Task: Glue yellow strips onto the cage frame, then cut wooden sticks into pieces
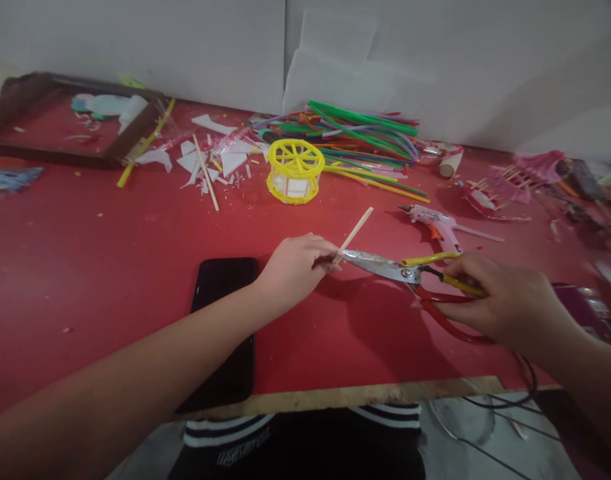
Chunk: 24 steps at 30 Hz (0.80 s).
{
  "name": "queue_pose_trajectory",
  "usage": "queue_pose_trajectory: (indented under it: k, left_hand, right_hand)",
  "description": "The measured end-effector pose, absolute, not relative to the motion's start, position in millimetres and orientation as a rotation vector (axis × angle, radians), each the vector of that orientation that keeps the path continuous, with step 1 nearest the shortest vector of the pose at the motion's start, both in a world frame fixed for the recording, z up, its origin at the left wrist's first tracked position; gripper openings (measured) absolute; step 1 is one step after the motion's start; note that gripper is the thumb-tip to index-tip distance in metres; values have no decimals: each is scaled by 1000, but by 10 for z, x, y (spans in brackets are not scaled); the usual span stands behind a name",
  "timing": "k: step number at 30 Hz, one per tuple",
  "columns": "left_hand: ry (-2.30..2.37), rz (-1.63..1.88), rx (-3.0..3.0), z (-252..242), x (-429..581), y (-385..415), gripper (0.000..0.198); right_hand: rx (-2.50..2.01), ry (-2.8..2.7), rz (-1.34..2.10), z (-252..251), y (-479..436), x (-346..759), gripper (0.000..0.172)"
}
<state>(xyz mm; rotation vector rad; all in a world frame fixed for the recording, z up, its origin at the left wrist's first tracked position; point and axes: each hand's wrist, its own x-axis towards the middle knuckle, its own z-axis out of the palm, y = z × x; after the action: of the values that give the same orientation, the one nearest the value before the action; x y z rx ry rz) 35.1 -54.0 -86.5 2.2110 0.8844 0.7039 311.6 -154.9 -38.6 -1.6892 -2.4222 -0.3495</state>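
Between the fingertips of my left hand (300,267) is a thin pale wooden stick (356,230), tilted up to the right. My right hand (505,293) grips the scissors (378,263) by their red handles, with a yellow strip along the upper one. The blade tips meet the stick close to my left fingers; whether they touch its surface or bite in I cannot tell. Beyond my hands stands a small yellow wheel-shaped frame (295,170) with wooden posts and a white inside. A pink glue gun (435,223) lies past the scissors.
A black phone (225,280) lies under my left forearm on the red table (135,267). Colourful pipe cleaners (355,133) are heaped by the wall, with white paper scraps (232,160) to their left. A brown frame (45,157) lies far left, a pink stick model (515,180) at right.
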Motion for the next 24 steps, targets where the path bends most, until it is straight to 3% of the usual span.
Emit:
queue_pose_trajectory:
  k: [11,17,21,24]
  left_hand:
    - [899,687,2134,-856,364,-520,11]
    - [959,542,2039,-745,311,-513,2]
    - [944,576,1722,-685,282,-530,26]
    - [892,574,1567,-682,288,-526,20]
  right_hand:
    - [-1724,-2485,-267,-400,-1500,3102,47]
    - [-1931,-2265,168,-415,-1489,3044,44]
    - [-2029,-2063,551,-454,-1518,3048,47]
    - [-2035,-1893,857,-495,-1544,3058,51]
